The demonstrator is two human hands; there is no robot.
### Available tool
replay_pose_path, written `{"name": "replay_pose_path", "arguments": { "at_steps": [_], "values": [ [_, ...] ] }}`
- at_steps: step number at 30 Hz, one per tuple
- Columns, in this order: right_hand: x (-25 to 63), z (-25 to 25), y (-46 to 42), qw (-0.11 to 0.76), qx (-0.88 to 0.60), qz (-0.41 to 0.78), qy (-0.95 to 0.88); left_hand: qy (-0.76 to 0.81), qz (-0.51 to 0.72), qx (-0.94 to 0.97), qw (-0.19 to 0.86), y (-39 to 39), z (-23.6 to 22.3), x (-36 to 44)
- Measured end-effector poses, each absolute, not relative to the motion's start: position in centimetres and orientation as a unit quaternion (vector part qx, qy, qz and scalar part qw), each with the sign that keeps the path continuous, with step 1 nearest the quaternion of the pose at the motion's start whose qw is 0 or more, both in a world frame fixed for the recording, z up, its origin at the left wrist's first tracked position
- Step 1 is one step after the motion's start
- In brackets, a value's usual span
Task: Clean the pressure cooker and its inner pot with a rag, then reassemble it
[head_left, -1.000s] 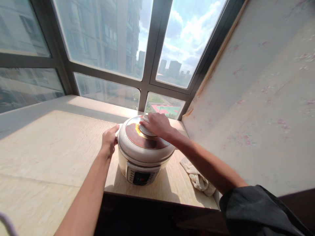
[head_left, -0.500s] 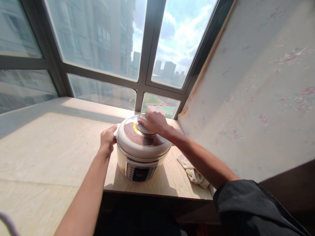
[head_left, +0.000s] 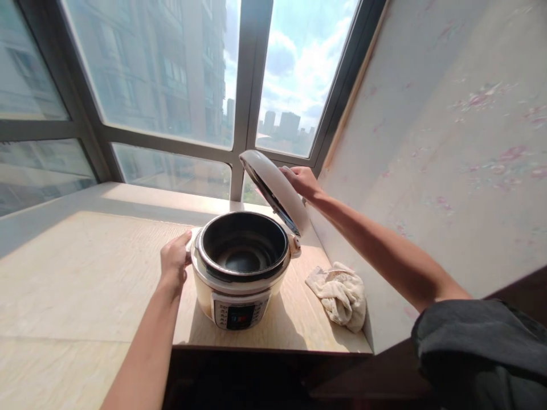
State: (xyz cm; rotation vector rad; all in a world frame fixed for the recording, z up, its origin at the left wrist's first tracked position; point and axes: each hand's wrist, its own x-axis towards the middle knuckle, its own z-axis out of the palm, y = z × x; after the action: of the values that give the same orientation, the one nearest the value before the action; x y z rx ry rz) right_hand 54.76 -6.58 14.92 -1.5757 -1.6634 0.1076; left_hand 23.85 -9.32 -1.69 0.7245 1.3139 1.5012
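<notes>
The cooker (head_left: 242,288) stands near the surface's (head_left: 106,273) front edge, towards its right end, its dark inner pot (head_left: 243,250) uncovered. My left hand (head_left: 174,257) is closed on its left side handle (head_left: 191,242); my right hand (head_left: 302,182) grips the lid (head_left: 278,191), tilted steeply above the cooker's right side. A crumpled cloth (head_left: 342,297) lies by the front right corner, beside the flowered wall (head_left: 448,188). Windows (head_left: 166,85) rise behind the back edge.
</notes>
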Motion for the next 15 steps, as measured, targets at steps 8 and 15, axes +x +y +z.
{"name": "replay_pose_path", "arguments": {
  "at_steps": [8,15],
  "values": [
    [62.6,14.8,-2.2,0.377,-0.717,-0.016,-0.586,0.543,0.646,0.255,0.472,-11.4,-2.1,23.0],
    [65.1,8.9,1.9,0.207,-0.799,-0.078,-0.559,0.581,0.66,0.261,0.399,-10.9,-1.6,23.4]
  ]
}}
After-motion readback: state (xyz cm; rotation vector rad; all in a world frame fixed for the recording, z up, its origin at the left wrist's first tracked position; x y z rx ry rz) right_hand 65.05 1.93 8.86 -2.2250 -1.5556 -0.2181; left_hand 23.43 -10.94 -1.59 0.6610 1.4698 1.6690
